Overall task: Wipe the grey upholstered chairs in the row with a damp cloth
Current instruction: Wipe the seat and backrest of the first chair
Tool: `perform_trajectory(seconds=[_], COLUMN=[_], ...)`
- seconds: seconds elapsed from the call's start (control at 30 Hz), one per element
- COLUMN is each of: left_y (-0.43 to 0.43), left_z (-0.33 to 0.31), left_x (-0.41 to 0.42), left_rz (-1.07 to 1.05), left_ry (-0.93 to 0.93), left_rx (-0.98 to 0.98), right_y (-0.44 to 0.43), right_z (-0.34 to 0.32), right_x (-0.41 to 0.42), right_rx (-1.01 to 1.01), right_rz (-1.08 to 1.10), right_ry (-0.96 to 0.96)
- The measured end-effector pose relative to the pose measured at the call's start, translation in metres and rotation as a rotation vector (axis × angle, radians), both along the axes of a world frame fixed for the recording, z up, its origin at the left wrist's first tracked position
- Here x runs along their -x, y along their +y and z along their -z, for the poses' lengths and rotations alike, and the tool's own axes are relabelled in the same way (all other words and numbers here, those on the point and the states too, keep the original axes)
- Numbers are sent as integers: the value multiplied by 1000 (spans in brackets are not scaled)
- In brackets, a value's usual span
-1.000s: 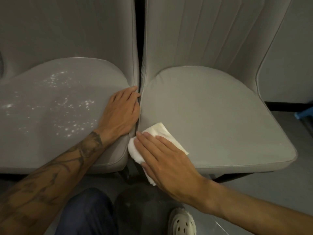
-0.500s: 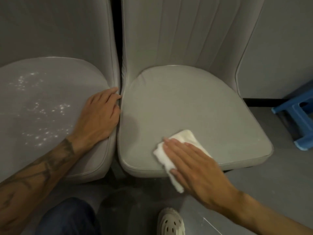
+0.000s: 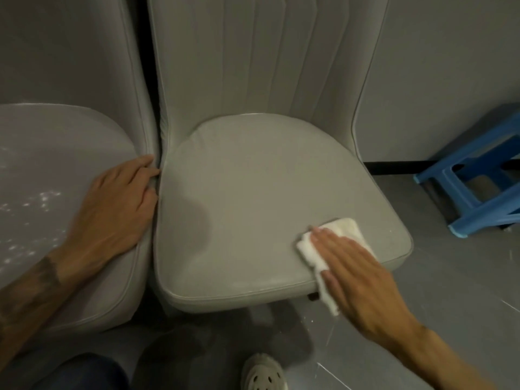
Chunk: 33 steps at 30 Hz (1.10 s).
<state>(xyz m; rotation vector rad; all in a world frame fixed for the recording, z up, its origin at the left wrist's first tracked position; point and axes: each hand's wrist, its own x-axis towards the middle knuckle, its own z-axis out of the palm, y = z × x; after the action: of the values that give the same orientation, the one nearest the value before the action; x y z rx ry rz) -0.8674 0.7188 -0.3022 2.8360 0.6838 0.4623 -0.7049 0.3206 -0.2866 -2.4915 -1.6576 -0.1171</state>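
Two grey upholstered chairs stand side by side. The right chair (image 3: 253, 192) fills the middle of the view; its seat looks smooth. The left chair (image 3: 56, 164) shows pale specks on its seat. A folded white cloth (image 3: 343, 232) lies on the front right corner of the right seat, one end hanging over the front edge. My right hand (image 3: 357, 280) presses flat on the cloth with straight fingers. My left hand (image 3: 115, 209) rests flat on the right edge of the left seat, fingertips at the gap between the chairs.
A blue plastic stool (image 3: 478, 175) stands on the grey floor to the right, close to the wall. My knee (image 3: 84, 372) and a light perforated shoe (image 3: 264, 372) are at the bottom, in front of the chairs.
My right hand has slid the cloth along the front of the right seat, from its left corner to its right corner. The view has shifted right; my left hand stays on the left seat.
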Motion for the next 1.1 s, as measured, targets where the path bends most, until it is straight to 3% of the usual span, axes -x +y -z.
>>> perform_trajectory(seconds=[0.2,0.4,0.7,0.93,1.1], left_y=[-6,-5,-8,-5,-7], left_z=[-2,1,-2,1,-5], left_x=[-4,-3,-3,-6,-6], left_rz=[-14,-21,-46,-59,-66], left_ry=[-12,-1,18,21,32], left_rx=[-12,-17,-9,0,12], right_y=[-19,49,172,253,266], right_z=[-11,-15,-22,-24,-16], right_x=[-31,-43,-168,-184,-183], right_rx=[-166,-72,-65,86,19], right_rz=[305,199,541,702,482], right_ry=[208,262,98,-77,-110])
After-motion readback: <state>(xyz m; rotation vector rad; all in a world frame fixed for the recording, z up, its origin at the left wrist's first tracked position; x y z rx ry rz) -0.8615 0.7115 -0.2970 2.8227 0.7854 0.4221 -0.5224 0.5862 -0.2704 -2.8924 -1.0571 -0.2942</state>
